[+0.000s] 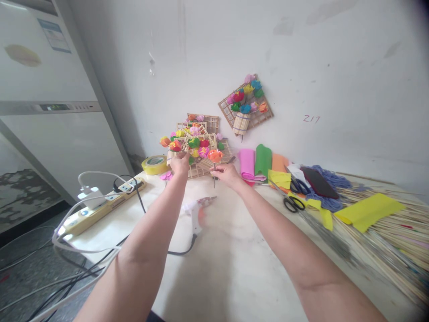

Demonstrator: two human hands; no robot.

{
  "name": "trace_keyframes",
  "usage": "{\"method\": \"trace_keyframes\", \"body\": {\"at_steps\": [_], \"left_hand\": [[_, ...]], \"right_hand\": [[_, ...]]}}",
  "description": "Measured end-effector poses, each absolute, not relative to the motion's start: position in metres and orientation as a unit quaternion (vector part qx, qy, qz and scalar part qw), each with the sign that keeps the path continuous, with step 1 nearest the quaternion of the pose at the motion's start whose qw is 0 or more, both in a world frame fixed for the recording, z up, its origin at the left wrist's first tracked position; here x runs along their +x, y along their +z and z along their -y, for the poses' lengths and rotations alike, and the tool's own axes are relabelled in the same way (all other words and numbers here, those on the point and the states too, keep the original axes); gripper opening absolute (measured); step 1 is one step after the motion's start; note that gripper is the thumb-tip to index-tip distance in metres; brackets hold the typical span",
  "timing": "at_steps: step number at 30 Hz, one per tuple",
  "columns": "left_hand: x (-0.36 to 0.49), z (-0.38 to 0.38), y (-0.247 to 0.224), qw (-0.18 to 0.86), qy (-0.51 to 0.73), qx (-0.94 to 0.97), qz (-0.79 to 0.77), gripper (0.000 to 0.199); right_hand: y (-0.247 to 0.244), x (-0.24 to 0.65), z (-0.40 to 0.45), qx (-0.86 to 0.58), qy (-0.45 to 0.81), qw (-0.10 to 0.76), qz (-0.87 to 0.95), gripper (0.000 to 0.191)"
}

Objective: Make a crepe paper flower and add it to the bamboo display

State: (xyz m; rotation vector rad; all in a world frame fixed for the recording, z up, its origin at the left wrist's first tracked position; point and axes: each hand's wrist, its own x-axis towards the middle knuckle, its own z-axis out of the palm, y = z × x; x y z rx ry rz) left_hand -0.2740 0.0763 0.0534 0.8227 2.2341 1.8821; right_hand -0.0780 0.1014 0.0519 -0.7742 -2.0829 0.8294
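My right hand [227, 174] pinches the thin stem of an orange paper flower [215, 155], which stands upright with its bloom above my fingers. My left hand [180, 163] is closed at the left side of a pile of flower-decorated bamboo lattice panels [209, 139], by a small bundle of bamboo sticks [170, 155]. What its fingers hold is hidden. Red, yellow, green and pink paper flowers fill the pile between and behind my hands. On the table below them lies a white glue gun [196, 212], its nozzle pointing right.
A finished-looking flower panel [246, 106] leans against the wall. Rolled coloured paper [263, 162], scissors [294, 204], a phone [320, 182] and many bamboo sticks [395, 232] lie right. Yellow tape [154, 165] and a power strip [100, 206] with trailing cables stand left.
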Motion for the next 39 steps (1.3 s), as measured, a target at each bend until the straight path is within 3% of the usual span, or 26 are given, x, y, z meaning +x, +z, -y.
{"method": "trace_keyframes", "body": {"at_steps": [15, 29, 39], "left_hand": [[-0.28, -0.076, 0.049, 0.003, 0.591, 0.324, -0.739, 0.031], [-0.277, -0.072, 0.056, 0.004, 0.527, 0.329, -0.784, 0.03], [-0.269, -0.066, 0.061, 0.021, 0.531, 0.304, -0.791, 0.022]], "right_hand": [[0.055, -0.089, -0.104, -0.3, 0.319, 0.376, 0.817, 0.011], [0.103, -0.124, -0.108, -0.261, 0.205, 0.426, 0.842, 0.012], [0.129, -0.149, -0.102, -0.319, 0.07, 0.36, 0.874, 0.011]]}}
